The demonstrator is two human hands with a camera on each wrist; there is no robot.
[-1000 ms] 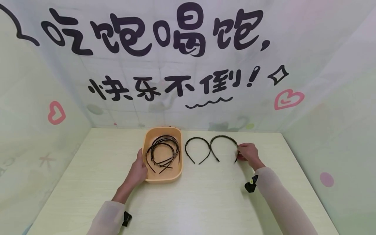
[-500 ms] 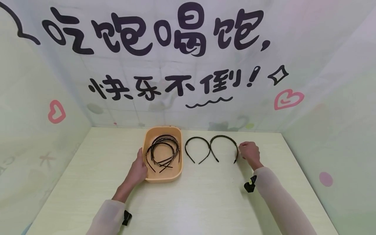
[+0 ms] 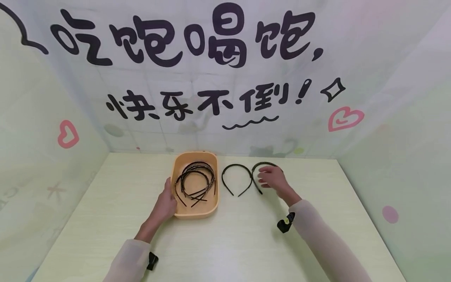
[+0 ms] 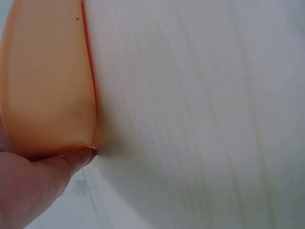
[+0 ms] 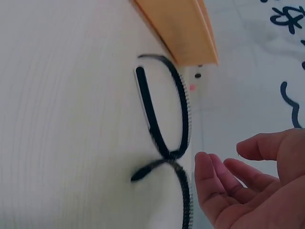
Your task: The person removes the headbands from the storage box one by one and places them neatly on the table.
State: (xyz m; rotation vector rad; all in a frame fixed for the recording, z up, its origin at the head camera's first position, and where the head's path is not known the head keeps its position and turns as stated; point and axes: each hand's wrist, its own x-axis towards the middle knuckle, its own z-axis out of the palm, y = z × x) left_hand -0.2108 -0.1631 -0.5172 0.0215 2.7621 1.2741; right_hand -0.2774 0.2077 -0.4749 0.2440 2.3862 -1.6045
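- We see a small booth-like nook; whether home, shop or studio, we cannot tell.
- Around its worktop (image 3: 225,246), we find printed sheeting (image 3: 303,143) bearing Chinese lettering (image 3: 227,33).

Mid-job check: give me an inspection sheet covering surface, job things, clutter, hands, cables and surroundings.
Surface: pale, wood-grained table.
Job things: orange bin holding several overlapping black headbands, exact count unclear. To its right lie two loose ones, sides meeting: the near loose band beside the bin and the far loose band, partly hidden in the head view.
Clutter: nothing seen.
Left hand: grips the bin's left side.
Right hand: holds nothing, fingers loosely bent, over the far loose band in the head view.
Cables: nothing seen; a black device at each wrist.
Surroundings: printed panels left, right and behind.
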